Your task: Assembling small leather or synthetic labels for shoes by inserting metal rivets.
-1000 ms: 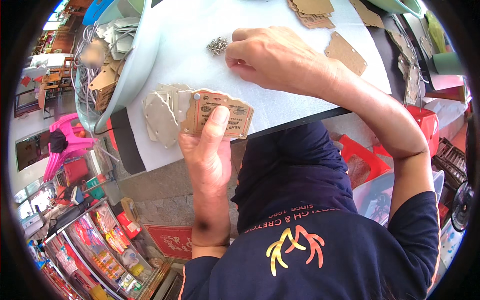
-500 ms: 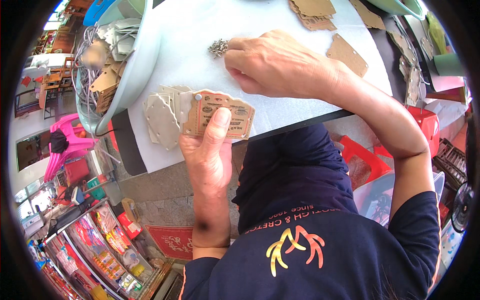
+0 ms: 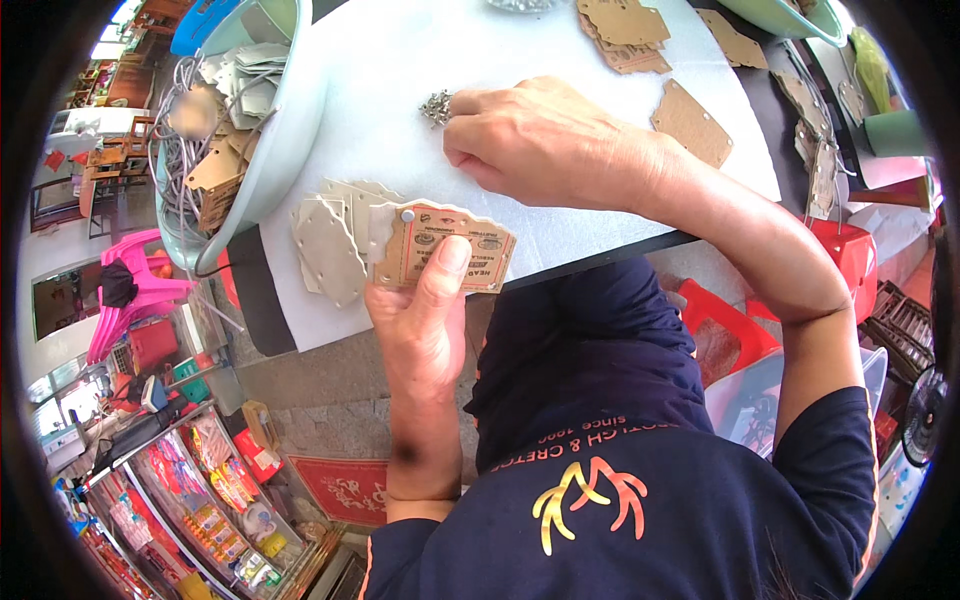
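My left hand (image 3: 425,320) grips a small stack of brown printed cardboard cards (image 3: 415,262), its thumb pressed flat on the top one. A round silver metal fastener (image 3: 407,215) sits in the upper left corner of that card. Beside it, pale grey cards (image 3: 328,248) lie fanned out on the white sheet. My right hand (image 3: 545,140) is closed with its fingertips curled under, just right of a little heap of small metal fasteners (image 3: 436,108). Whatever those fingers pinch is hidden.
A pale green basin (image 3: 290,150) with cards and grey cords stands at the left. Brown cards (image 3: 625,32) are stacked at the far right, with a single card (image 3: 692,122) nearer. More strung cards (image 3: 822,165) hang over the dark right edge. A red stool (image 3: 725,325) stands below.
The held cards and my left hand have shifted slightly nearer to me and turned a little clockwise. My right hand has moved slightly left and nearer to me, staying beside the fastener heap.
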### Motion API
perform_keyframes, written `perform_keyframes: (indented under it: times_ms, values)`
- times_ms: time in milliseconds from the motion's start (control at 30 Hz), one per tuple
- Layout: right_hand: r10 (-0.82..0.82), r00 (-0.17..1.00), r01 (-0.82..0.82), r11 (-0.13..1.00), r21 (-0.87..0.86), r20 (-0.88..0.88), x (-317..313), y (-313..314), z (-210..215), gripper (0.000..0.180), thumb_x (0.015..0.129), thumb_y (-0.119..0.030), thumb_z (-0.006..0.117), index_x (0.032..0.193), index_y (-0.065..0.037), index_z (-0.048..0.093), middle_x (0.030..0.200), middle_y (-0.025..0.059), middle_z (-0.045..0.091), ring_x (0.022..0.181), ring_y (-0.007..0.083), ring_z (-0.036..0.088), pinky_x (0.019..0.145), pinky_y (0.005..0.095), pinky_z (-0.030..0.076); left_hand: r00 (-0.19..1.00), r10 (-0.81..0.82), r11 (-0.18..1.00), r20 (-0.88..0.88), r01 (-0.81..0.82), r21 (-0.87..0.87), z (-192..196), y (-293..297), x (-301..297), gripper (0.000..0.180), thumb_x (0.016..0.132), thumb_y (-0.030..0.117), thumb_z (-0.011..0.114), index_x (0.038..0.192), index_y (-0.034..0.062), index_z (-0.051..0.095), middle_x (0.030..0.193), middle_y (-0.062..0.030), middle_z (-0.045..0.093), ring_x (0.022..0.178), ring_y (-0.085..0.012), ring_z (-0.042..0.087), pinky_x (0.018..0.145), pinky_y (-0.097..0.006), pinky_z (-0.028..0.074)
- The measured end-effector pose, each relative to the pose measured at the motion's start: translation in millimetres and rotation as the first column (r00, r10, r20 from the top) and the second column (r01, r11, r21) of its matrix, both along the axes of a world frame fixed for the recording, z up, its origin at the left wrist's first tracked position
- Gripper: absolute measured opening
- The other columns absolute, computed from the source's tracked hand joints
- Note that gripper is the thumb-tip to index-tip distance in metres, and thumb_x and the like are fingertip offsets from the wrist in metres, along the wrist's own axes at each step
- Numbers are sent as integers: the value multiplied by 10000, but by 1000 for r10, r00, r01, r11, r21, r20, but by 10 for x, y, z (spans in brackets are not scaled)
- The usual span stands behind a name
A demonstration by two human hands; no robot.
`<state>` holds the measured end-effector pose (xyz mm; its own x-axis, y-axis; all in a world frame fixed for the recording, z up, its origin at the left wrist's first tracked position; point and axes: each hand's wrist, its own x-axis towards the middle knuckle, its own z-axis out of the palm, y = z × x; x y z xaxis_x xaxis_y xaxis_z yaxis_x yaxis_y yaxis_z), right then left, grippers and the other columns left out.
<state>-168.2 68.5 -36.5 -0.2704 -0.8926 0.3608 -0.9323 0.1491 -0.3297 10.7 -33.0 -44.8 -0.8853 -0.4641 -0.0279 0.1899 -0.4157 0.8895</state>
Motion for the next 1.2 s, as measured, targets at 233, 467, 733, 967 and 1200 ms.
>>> perform_keyframes:
  times_ms: [233, 467, 733, 967, 1200]
  values:
    - [16, 999, -15, 1000, -9, 46, -1, -10, 46, 95, 788, -63, 590, 760, 16, 635, 839, 168, 654, 764, 347, 675, 673, 438, 535, 999, -6, 1000, -48, 7, 3, 15, 6, 5, 327, 899, 0, 605, 1223, 42, 585, 1106, -54, 635, 1019, -164, 604, 931, -362, 481]
    - [52, 999, -52, 998, 31, -8, -34, 2, 56, 90, 788, -73, 592, 755, 3, 628, 814, 158, 642, 752, 344, 670, 659, 437, 532, 999, 22, 999, -25, -21, 37, -7, -1, 25, 351, 897, 3, 612, 1244, 47, 582, 1104, -55, 643, 1015, -169, 611, 933, -368, 487]
    - [56, 995, -57, 998, -11, -82, -60, 51, 72, 108, 811, -85, 629, 762, -22, 557, 775, 93, 545, 700, 290, 621, 616, 405, 500, 999, 32, 999, -16, -31, 45, -5, -3, 12, 338, 896, 8, 617, 1231, 42, 587, 1096, -57, 648, 1000, -168, 618, 927, -370, 492]
    - [103, 978, -95, 994, 53, -182, -34, 78, 105, 110, 809, -68, 626, 754, -17, 546, 775, 101, 539, 702, 291, 623, 623, 403, 503, 999, 43, 998, -20, -42, 57, 0, -10, 5, 316, 898, 13, 620, 1211, 44, 594, 1094, -51, 644, 1002, -164, 614, 917, -366, 495]
    - [-13, 995, 10, 999, 34, 94, -65, 42, 84, 83, 778, -98, 632, 756, -18, 628, 762, 154, 655, 751, 342, 663, 692, 442, 518, 999, 27, 998, -25, -26, 62, 1, -5, 2, 324, 895, 3, 619, 1216, 46, 594, 1096, -51, 646, 1003, -160, 614, 920, -370, 495]
